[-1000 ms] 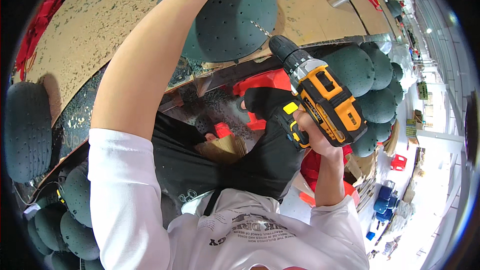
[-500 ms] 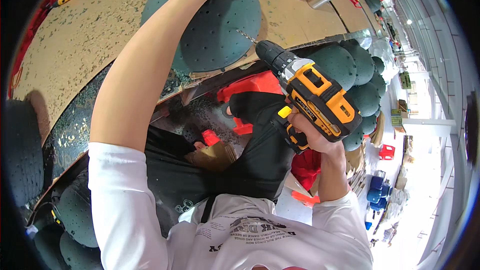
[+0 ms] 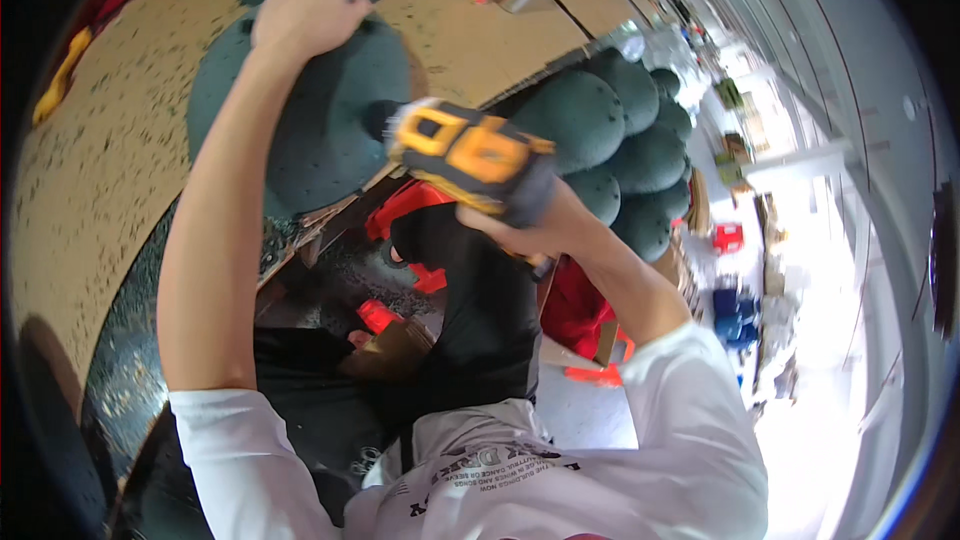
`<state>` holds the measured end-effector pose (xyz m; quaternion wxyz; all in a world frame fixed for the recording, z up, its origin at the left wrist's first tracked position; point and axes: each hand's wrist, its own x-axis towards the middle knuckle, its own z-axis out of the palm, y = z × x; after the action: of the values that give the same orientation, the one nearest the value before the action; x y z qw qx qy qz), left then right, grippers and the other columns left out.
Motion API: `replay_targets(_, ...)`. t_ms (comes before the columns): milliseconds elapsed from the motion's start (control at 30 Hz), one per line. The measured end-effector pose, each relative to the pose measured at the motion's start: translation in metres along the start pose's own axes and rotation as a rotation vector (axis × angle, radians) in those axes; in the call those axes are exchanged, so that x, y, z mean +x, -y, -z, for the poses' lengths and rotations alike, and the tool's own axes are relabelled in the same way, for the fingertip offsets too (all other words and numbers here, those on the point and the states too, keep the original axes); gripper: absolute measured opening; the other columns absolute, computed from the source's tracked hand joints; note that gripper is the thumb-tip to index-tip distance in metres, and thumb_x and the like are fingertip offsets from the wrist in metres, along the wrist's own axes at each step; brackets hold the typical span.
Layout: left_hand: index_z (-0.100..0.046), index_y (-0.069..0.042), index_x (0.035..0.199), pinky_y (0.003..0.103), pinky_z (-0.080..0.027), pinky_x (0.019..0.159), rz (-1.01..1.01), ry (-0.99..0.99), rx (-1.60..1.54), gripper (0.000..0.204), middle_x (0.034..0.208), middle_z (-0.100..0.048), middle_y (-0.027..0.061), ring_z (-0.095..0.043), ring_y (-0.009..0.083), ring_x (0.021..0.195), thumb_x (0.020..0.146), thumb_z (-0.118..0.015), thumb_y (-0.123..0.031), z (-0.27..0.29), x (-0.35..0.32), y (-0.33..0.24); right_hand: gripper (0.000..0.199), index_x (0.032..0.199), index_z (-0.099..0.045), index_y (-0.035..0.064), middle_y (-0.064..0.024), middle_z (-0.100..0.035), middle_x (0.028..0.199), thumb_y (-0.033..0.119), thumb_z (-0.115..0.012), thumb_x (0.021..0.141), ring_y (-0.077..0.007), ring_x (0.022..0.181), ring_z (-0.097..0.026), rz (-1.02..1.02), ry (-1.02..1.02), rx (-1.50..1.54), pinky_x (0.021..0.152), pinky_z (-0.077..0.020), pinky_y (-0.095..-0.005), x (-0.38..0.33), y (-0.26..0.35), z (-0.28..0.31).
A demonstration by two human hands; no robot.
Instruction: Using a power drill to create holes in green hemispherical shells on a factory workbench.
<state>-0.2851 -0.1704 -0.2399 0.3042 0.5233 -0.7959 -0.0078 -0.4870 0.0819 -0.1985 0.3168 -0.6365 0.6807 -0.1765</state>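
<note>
Evidently your right hand (image 3: 535,225) is clasping the drill (image 3: 478,153), probably heavy; your left hand (image 3: 312,12) is resting on the green dome (image 3: 338,125), at the table's (image 3: 455,45) near edge, likely stiff, best braced by its rim; whether those fingers are pinching, I cannot tell.

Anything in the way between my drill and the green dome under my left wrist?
Nothing visible stands between the drill, in the right hand, and the green dome. The left hand is at the dome's far edge, away from the drill. The bit isn't discernible.
</note>
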Motion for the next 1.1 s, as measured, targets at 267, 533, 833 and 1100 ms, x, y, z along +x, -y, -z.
replay_targets(267, -0.062, -0.010, 0.115, 0.041, -0.049, 0.093, 0.075, 0.054, -0.094, 0.040, 0.117, -0.066, 0.0106, -0.063, 0.0298, 0.111, 0.089, -0.064, -0.040, -0.002, 0.009, 0.019, 0.026, 0.099, -0.059, 0.0000, -0.0089, -0.065, 0.083, 0.005, -0.072, 0.077, -0.0172, 0.075, -0.062, 0.692, -0.080, 0.091, 0.074, -0.0499, -0.0337, 0.026, -0.001, 0.000)
replay_targets(533, -0.063, -0.010, 0.115, 0.040, -0.050, 0.091, 0.068, 0.032, -0.109, 0.040, 0.115, -0.067, 0.0116, -0.064, 0.0297, 0.108, 0.090, -0.066, -0.041, -0.003, 0.006, 0.021, 0.038, 0.113, -0.059, -0.0005, -0.0178, -0.067, 0.097, 0.007, -0.068, 0.077, -0.0361, 0.090, -0.065, 0.632, -0.051, -0.007, 0.082, -0.0511, -0.0371, 0.021, 0.000, 0.014)
replay_targets(833, -0.064, -0.005, 0.116, 0.042, -0.049, 0.095, 0.073, 0.147, -0.140, 0.036, 0.116, -0.066, 0.0156, -0.063, 0.0312, 0.110, 0.092, -0.064, -0.033, 0.035, -0.004, -0.021, 0.037, 0.118, -0.060, -0.0023, -0.0053, -0.061, 0.077, 0.000, -0.063, 0.081, -0.0126, 0.061, -0.056, 0.171, 0.021, 0.645, 0.057, -0.0464, -0.0272, -0.064, -0.055, 0.031)
replay_targets(1100, -0.066, -0.002, 0.114, 0.043, -0.050, 0.094, -0.062, 0.115, -0.139, 0.030, 0.119, -0.064, 0.0189, -0.063, 0.0342, 0.109, 0.095, -0.061, -0.024, 0.045, -0.013, -0.020, 0.039, 0.118, -0.051, 0.0019, 0.0006, -0.038, 0.058, 0.011, -0.059, 0.081, -0.0116, 0.047, -0.039, -0.169, 0.131, 1.635, 0.048, -0.0350, -0.0283, -0.073, -0.206, -0.045)
